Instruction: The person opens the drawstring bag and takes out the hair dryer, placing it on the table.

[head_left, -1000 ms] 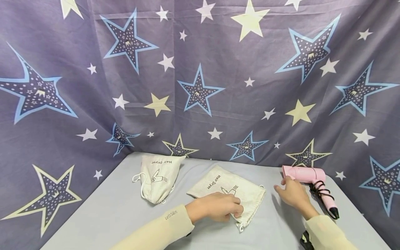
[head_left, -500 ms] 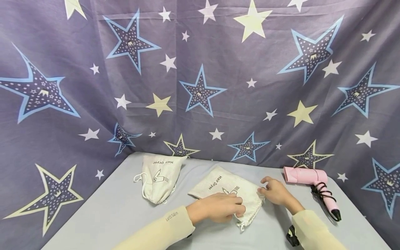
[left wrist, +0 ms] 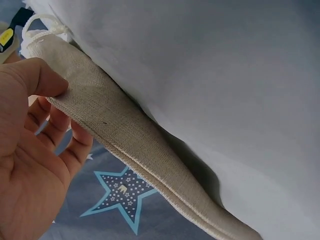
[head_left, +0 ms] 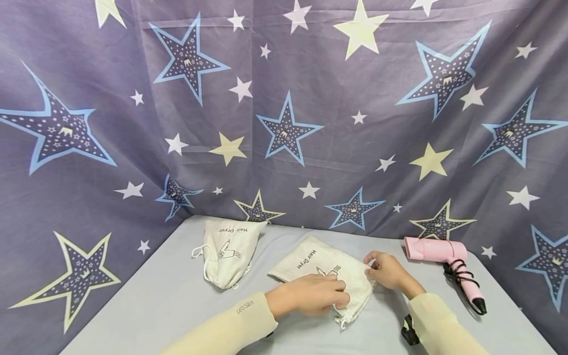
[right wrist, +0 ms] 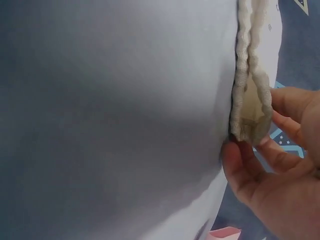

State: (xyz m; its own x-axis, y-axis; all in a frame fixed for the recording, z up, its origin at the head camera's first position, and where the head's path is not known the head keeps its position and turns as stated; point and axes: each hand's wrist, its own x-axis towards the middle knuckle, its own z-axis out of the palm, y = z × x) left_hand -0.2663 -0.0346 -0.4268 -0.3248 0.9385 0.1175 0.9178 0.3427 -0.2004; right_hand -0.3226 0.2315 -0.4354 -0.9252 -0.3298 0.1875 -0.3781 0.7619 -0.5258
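Observation:
A cream drawstring bag [head_left: 301, 256] printed "Hair Dryer" lies at the middle of the table. My left hand [head_left: 310, 294] grips its near edge; in the left wrist view the thumb of that hand [left wrist: 37, 135] lies on the cloth [left wrist: 110, 110] with the other fingers curled beneath. At the bag's right corner, my right hand [head_left: 389, 272] holds the edge by the mouth. The right wrist view shows the bag's gathered mouth [right wrist: 262, 90] partly parted, with fingers of my right hand [right wrist: 280, 160] around its corner.
A second cream bag [head_left: 230, 266] with a drawstring stands out at the left of the table [head_left: 146, 305]. A pink hair dryer [head_left: 435, 250], its black cord wound round the handle, lies at the right. A star-patterned curtain [head_left: 284, 64] hangs behind.
My right hand has moved left from beside the pink hair dryer to the bag's right corner and taken hold of it. My left hand has stayed at the bag's near edge.

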